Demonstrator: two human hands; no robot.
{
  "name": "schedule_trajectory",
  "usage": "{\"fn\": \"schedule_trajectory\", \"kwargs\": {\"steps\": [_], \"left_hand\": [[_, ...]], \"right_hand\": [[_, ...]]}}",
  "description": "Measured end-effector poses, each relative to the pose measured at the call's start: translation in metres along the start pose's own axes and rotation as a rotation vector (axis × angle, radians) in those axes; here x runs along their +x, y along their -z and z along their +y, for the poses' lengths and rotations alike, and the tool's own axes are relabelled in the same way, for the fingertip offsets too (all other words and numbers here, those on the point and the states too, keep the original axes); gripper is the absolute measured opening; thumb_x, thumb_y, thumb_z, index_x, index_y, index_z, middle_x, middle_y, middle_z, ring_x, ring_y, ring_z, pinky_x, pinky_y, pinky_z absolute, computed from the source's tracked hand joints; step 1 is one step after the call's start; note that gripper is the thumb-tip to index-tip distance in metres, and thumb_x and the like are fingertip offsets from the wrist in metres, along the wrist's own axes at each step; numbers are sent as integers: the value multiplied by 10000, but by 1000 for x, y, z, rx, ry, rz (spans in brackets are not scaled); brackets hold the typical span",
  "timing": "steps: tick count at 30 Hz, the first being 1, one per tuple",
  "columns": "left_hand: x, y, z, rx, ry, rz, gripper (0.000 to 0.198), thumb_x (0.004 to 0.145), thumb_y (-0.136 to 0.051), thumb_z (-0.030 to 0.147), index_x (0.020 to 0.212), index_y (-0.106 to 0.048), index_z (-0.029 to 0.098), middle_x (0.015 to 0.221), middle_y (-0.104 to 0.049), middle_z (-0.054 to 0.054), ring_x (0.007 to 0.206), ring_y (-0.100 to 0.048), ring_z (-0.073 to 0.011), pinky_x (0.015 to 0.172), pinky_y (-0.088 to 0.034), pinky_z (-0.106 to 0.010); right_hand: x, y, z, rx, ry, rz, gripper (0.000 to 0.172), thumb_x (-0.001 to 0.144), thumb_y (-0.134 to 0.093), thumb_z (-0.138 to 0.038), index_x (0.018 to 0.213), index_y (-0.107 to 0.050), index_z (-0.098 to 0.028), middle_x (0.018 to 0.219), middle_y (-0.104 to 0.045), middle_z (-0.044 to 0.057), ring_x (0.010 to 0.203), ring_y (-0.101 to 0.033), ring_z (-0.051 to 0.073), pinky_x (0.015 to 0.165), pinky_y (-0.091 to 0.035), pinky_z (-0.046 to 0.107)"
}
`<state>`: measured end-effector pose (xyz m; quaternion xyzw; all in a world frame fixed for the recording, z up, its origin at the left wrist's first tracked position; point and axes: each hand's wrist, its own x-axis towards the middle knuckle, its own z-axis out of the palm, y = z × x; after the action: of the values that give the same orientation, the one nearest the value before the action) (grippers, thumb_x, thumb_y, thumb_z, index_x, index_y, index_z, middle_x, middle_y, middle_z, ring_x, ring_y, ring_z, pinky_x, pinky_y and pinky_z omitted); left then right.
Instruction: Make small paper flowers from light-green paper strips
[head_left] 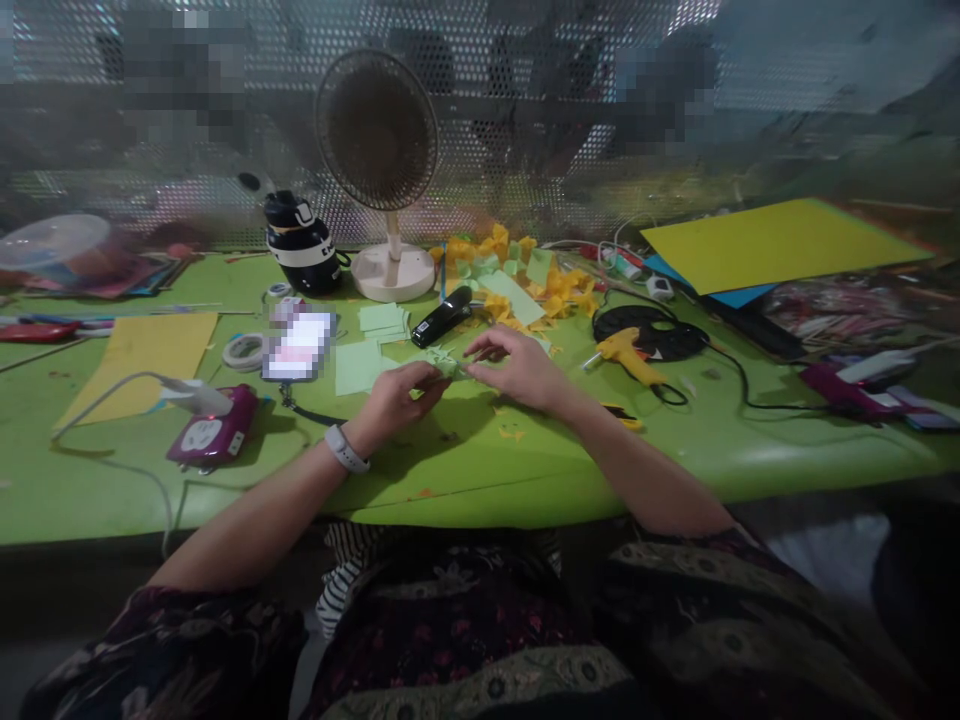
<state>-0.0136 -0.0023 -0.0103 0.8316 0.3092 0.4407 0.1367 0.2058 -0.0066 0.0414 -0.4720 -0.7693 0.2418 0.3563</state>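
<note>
My left hand [405, 400] pinches a small crumpled piece of light green paper [444, 362] between thumb and fingers, just above the table. My right hand [517, 368] is on the other side of it, fingers curved and apart, with the fingertips close to the paper's right end; whether they touch it I cannot tell. A black stapler [442, 316] lies just beyond both hands. Light green paper squares [358, 366] lie to the left of the piece, and a smaller stack of green squares [384, 321] is behind them.
Behind the stapler is a pile of folded yellow and green paper pieces [555, 290]. A yellow glue gun [631, 356] lies right of my right hand. Farther back stand a fan [393, 272] and a black bottle [304, 250]. A phone [300, 345] and purple power adapter [214, 430] are leftward.
</note>
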Motion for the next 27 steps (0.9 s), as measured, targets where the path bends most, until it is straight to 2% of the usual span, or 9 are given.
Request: {"fn": "schedule_trajectory", "kwargs": {"steps": [4,8,15,21,27], "left_hand": [[0,0,-3,21,-36,70,109,911,-658,251,841,-635,170,725,-695,-11,626,-641,-116,588,-486,-208],[-1,-2,-6,34,-60,108,61,910,-651,225,911,-665,166,793,-731,-31,673,-688,-128,617,-533,-212],[-2,-1,-10,72,-50,75,109,926,-629,238,974,-698,168,880,-755,-59,732,-714,-143,671,-590,-246],[-3,-4,-12,49,-38,54,209,924,-607,209,1099,-710,157,1035,-762,-108,829,-736,-170,738,-631,-286],[-2,-3,-10,70,-63,45,244,922,-616,215,1139,-708,153,1086,-753,-131,963,-738,-213,846,-631,-335]], "right_hand": [[5,3,7,46,-39,63,116,840,-659,-284,880,-668,-175,954,-690,65,813,-651,171,788,-523,332],[6,2,7,25,-131,-10,126,831,-661,-287,875,-665,-170,842,-699,44,730,-623,161,712,-495,311],[2,0,1,37,-95,-72,100,833,-653,-259,877,-668,-171,811,-698,30,718,-610,150,683,-464,287],[2,-7,2,-11,-102,-44,43,797,-675,-213,821,-667,-178,765,-681,11,693,-600,147,678,-454,286],[2,-10,2,-57,-85,-8,17,806,-655,-172,814,-666,-183,783,-682,16,692,-599,146,682,-455,289]]}}
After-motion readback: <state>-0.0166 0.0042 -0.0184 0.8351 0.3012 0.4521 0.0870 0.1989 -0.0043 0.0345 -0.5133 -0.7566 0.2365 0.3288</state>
